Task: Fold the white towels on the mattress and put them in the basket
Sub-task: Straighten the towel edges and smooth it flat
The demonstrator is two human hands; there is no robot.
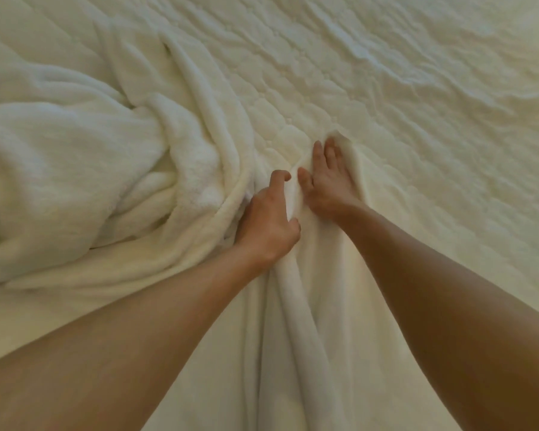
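A white fluffy towel (296, 321) lies bunched in long folds from the near edge up to the middle of the quilted mattress (417, 104). My left hand (269, 219) grips a ridge of this towel, fingers and thumb curled round the fold. My right hand (325, 178) lies just right of it, fingers stretched forward along the cloth and the fingertips tucked into the towel's far end. A crumpled heap of white towel (75, 157) spreads over the left part of the mattress. No basket is in view.
The quilted mattress surface runs bare to the right and far side, with ripples at the upper right. A dark strip shows at the top right corner beyond the mattress edge.
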